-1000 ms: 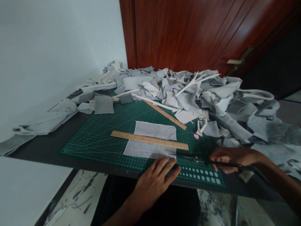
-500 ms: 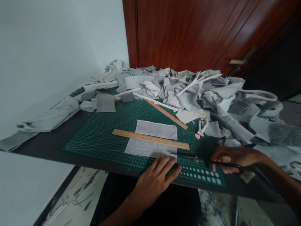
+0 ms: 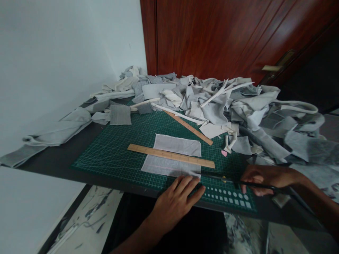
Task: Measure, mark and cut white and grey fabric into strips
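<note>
A pale grey piece of cloth [image 3: 176,144] lies on the green cutting mat [image 3: 106,148], with a wooden ruler [image 3: 172,156] across its middle. A faint pinkish line runs along the cloth below the ruler. My left hand [image 3: 176,199] rests flat at the cloth's near right edge, fingers stretched out. In my right hand [image 3: 258,180] are long dark scissors [image 3: 225,179], handles toward the right. Their blades point left and reach the cloth's lower right corner. How far the blades are parted is too blurred to tell.
Heaped grey and cream fabric scraps [image 3: 185,93] cover the table's back and right side. A second wooden ruler [image 3: 189,127] lies slanted behind the cloth. A small pink piece [image 3: 224,153] sits beside the scraps. A white wall is at left, a wooden door [image 3: 212,35] behind.
The whole view has shifted slightly. Both hands stay in nearly the same place, with the scissors still at the cloth's right corner.
</note>
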A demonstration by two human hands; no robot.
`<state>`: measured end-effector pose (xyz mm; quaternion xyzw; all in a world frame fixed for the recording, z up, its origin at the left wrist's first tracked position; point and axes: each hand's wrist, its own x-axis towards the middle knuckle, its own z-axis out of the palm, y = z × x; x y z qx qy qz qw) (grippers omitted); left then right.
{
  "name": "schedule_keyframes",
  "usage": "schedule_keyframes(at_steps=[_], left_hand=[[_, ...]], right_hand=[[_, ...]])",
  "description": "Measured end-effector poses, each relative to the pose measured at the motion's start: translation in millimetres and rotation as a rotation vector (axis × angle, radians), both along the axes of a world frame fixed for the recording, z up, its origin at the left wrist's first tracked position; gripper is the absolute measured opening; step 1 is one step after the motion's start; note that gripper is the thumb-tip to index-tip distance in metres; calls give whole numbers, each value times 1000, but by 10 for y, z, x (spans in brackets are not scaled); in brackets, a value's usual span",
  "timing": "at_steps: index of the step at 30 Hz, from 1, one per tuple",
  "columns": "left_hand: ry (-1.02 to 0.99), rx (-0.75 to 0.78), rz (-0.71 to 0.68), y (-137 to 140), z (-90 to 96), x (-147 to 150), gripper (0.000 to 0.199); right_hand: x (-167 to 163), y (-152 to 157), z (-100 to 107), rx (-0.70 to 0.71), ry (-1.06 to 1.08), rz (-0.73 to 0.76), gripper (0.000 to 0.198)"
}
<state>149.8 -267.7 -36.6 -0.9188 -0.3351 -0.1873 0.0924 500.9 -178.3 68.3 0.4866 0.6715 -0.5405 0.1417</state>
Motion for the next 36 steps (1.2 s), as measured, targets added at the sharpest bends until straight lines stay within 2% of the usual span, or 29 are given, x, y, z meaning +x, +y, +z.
schedule_keyframes(at_steps=[2, 4, 8, 16, 20, 26, 32, 36], left_hand=[[7, -3, -2, 0, -3, 0, 38], [13, -5, -2, 2, -8, -1, 38], [9, -9, -14, 10, -15, 1, 36], [27, -1, -19, 17, -25, 5, 37], [33, 5, -29, 15, -28, 0, 37], [42, -6, -31, 19, -19, -1, 38], [37, 4, -41, 20, -13, 1, 37], [33, 14, -45, 20, -23, 1, 37]], right_hand=[[1, 11, 6, -135, 64, -5, 47], [-9, 12, 17, -137, 81, -34, 50], [-11, 0, 7, -172, 156, -61, 75], [232, 79, -342, -171, 398, 112, 81], [247, 100, -357, -178, 356, 111, 82], [222, 103, -265, -189, 253, 81, 72], [126, 109, -249, -188, 77, 154, 61], [28, 73, -233, -232, 57, 155, 59]])
